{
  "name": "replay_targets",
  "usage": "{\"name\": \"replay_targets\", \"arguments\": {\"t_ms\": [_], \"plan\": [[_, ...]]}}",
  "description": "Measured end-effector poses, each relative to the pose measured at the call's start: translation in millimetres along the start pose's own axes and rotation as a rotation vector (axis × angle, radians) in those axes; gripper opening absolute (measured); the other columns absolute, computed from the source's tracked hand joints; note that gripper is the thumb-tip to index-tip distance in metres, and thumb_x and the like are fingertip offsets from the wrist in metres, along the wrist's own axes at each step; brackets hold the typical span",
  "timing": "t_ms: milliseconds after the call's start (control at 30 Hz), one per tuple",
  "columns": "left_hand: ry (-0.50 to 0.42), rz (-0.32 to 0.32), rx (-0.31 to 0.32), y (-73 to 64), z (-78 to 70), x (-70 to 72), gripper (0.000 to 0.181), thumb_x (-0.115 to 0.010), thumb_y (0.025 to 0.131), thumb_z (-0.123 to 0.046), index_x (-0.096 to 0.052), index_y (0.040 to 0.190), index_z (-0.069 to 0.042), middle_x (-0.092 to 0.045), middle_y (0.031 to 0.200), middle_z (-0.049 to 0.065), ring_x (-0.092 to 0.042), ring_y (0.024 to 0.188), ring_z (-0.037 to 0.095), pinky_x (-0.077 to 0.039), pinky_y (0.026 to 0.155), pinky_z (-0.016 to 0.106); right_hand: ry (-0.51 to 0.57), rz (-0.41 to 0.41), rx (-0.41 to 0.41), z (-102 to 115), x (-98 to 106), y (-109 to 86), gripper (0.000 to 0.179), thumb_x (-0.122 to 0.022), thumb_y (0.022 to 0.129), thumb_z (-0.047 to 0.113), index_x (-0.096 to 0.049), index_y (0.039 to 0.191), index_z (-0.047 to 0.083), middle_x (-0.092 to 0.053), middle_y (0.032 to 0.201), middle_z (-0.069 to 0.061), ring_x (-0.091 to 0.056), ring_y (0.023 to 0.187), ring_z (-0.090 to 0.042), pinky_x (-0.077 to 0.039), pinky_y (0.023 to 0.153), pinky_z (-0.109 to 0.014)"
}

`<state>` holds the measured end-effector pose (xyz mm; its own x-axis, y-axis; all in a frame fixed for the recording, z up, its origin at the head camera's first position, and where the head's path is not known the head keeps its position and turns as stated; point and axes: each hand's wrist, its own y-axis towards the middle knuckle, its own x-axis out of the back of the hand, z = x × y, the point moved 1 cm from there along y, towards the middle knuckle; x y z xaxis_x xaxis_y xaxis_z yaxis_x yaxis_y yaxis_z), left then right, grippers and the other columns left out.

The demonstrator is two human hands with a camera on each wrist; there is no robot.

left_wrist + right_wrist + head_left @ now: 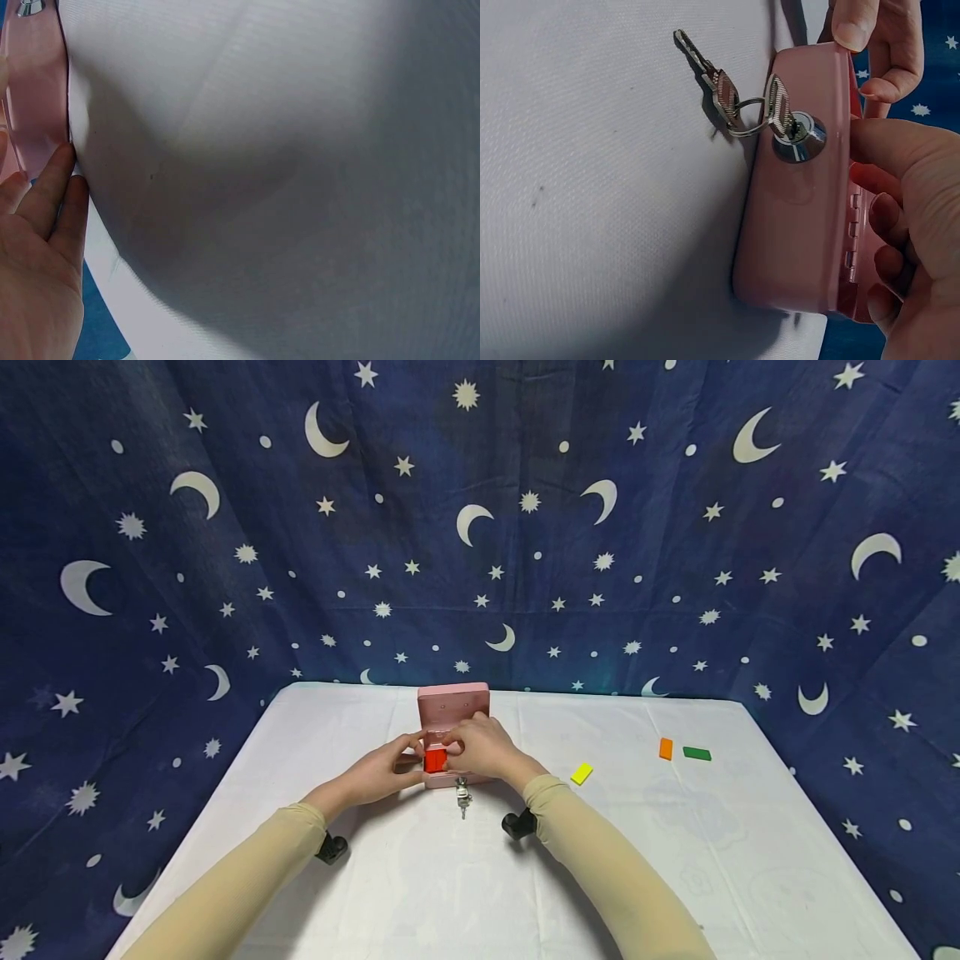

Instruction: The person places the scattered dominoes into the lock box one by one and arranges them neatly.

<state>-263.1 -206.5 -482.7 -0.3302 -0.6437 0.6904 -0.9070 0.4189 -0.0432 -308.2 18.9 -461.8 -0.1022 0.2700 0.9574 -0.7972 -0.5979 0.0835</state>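
Observation:
A pink metal cash box (450,782) stands on the table with its lid raised, a key in its front lock. Red blocks (435,761) show in its left part; how many there are I cannot make out. My left hand (382,770) holds the box's left end, with the thumb at the front corner and fingers farther back. Over the box, my right hand (483,747) reaches in with curled fingers, its fingertips at the red blocks. In the right wrist view the right fingers (889,217) dip behind the front wall, which hides most of their tips.
Two keys on a ring (746,120) hang at the lock. To the right lie a yellow block (582,773), an orange block (666,749) and a green block (697,753). White cloth covers the table (420,893); a blue star-patterned curtain (525,568) stands behind.

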Motion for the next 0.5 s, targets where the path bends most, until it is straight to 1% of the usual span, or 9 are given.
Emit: {"name": "replay_targets", "arguments": {"t_ms": [100, 200, 267, 333, 500], "plan": [[0.001, -0.001, 0.000, 0.0, 0.2, 0.1, 0.039, -0.076, 0.091, -0.042, -0.053, 0.113, -0.020, -0.032, 0.164, -0.005, -0.058, 0.130, 0.022, -0.038, 0.114, 0.049, 0.015, 0.010, -0.007, 1, 4, -1.8, 0.036, -0.078, 0.084, 0.038, -0.077, 0.117, 0.024, -0.073, 0.109, 0.008, -0.045, 0.088, -0.014, -0.039, 0.079, -0.032], [-0.002, -0.004, 0.000, -0.4, 0.1, 0.2, 0.038, -0.077, 0.091, -0.040, -0.053, 0.113, -0.020, -0.032, 0.164, -0.004, -0.058, 0.129, 0.023, -0.038, 0.114, 0.049, 0.020, 0.015, -0.007, 2, 6, -3.2, 0.037, -0.077, 0.084, 0.039, -0.077, 0.118, 0.024, -0.070, 0.094, 0.009, -0.044, 0.086, -0.014, -0.037, 0.076, -0.032], [-0.004, -0.007, 0.000, -0.7, -0.3, -0.1, 0.038, -0.077, 0.091, -0.040, -0.054, 0.113, -0.020, -0.032, 0.164, -0.004, -0.058, 0.129, 0.023, -0.037, 0.115, 0.050, 0.028, 0.009, -0.001, 2, 8, -5.0, 0.038, -0.078, 0.084, 0.040, -0.076, 0.119, 0.025, -0.064, 0.083, 0.010, -0.044, 0.084, -0.014, -0.036, 0.074, -0.032], [-0.001, -0.009, -0.001, -0.7, -0.5, -0.5, 0.038, -0.077, 0.091, -0.041, -0.054, 0.113, -0.021, -0.032, 0.164, -0.004, -0.058, 0.130, 0.023, -0.037, 0.115, 0.051, 0.031, -0.007, 0.016, 2, 11, -7.4, 0.040, -0.078, 0.084, 0.040, -0.076, 0.121, 0.026, -0.058, 0.077, 0.012, -0.044, 0.083, -0.014, -0.036, 0.072, -0.031], [0.016, -0.007, 0.004, -0.4, -0.4, -0.5, 0.038, -0.076, 0.091, -0.045, -0.053, 0.112, -0.023, -0.031, 0.164, -0.006, -0.057, 0.131, 0.023, -0.038, 0.114, 0.051, 0.060, -0.047, 0.037, -1, 17, -15.4, 0.039, -0.077, 0.084, 0.037, -0.075, 0.123, 0.029, -0.055, 0.074, 0.010, -0.044, 0.083, -0.015, -0.036, 0.071, -0.032]]}}
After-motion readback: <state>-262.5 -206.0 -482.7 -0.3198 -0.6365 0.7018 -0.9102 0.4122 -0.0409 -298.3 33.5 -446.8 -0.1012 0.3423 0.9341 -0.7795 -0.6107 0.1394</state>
